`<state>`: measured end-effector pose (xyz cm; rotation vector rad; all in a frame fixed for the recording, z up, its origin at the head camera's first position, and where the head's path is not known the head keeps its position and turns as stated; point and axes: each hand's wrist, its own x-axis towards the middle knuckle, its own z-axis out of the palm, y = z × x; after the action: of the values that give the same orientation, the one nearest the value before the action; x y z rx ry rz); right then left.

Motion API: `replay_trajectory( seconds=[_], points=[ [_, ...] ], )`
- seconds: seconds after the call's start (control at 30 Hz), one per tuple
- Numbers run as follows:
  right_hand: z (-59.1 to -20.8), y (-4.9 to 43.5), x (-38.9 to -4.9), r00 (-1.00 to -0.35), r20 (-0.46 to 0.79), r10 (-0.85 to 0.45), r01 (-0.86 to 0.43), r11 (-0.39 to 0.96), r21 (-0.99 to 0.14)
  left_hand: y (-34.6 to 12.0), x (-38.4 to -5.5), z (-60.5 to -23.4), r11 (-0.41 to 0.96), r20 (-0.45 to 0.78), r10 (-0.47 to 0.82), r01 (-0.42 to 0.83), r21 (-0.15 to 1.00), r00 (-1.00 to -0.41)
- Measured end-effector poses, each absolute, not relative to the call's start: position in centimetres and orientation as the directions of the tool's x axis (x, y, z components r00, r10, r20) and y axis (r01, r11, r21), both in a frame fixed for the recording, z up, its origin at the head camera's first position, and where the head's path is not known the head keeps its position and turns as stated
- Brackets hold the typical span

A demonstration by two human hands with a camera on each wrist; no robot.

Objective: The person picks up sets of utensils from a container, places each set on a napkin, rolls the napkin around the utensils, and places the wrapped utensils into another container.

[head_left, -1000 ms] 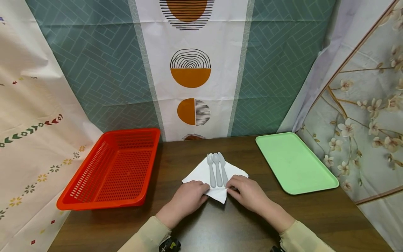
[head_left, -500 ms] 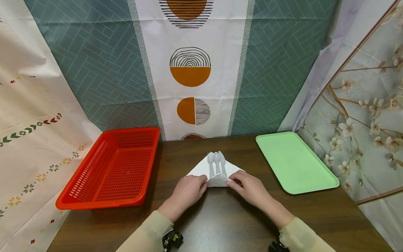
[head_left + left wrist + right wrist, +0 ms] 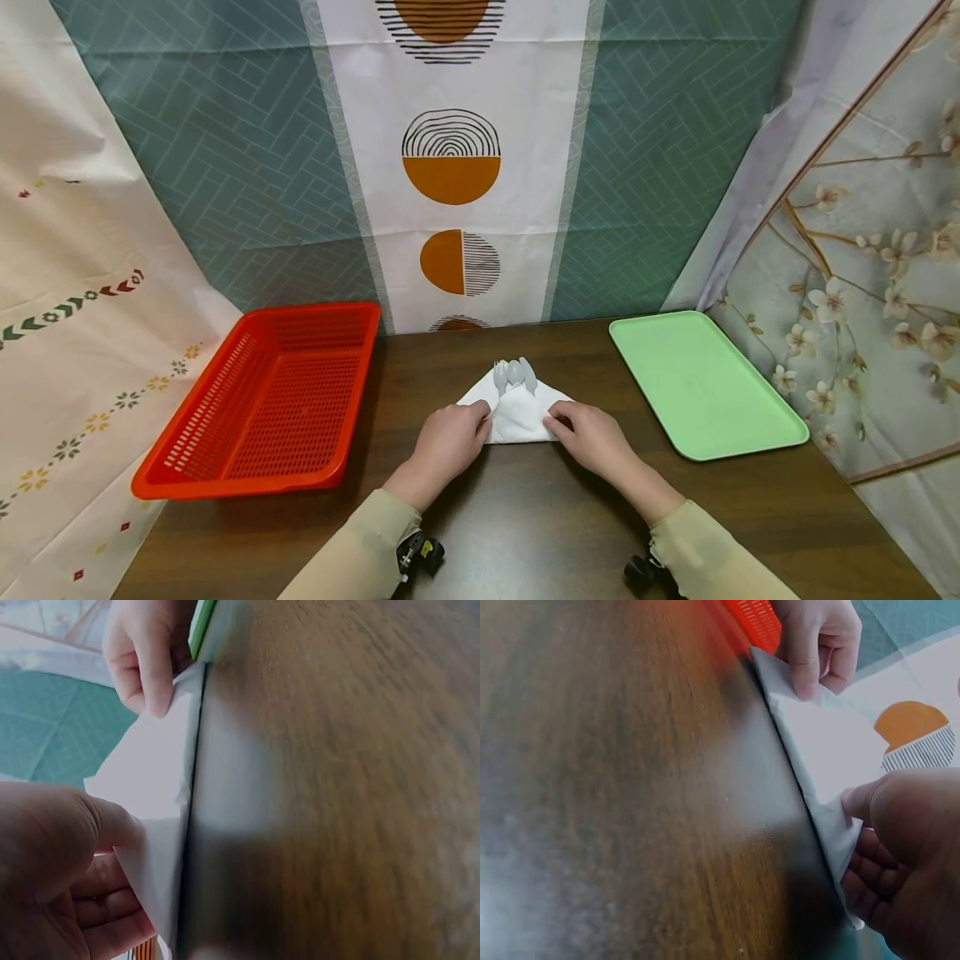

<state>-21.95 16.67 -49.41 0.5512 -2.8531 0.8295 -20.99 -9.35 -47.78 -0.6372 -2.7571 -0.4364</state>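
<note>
A white paper napkin [image 3: 519,423] lies on the wooden table, its near part folded up over grey cutlery. Only the upper ends of the fork [image 3: 500,377], spoon [image 3: 514,372] and knife [image 3: 528,375] show above the fold; their handles are covered. On the left side, my left hand [image 3: 447,437] pinches the napkin, thumb on top and fingers under it in the left wrist view. My right hand [image 3: 591,435] holds the opposite side likewise, its thumb pressing the napkin [image 3: 825,742] in the right wrist view.
To the left stands a red slotted plastic basket [image 3: 330,479]. A light green tray [image 3: 705,383] lies at the right. Patterned cloths hang behind and on both sides of the table [image 3: 525,533].
Both hands have folded the napkin's near corner up and away from me, over the cutlery handles. The hands have moved slightly forward with it.
</note>
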Motion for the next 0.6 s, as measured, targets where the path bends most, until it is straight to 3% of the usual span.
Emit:
replay_trajectory(
  seconds=[0.6],
  points=[
    [-49.32, 15.91, -22.64, -0.956, 0.156, -0.246, -0.292, 0.823, -0.488, -8.82, -21.60, -48.04, 0.875, 0.330, 0.374, 0.447, 0.184, -0.867]
  ],
)
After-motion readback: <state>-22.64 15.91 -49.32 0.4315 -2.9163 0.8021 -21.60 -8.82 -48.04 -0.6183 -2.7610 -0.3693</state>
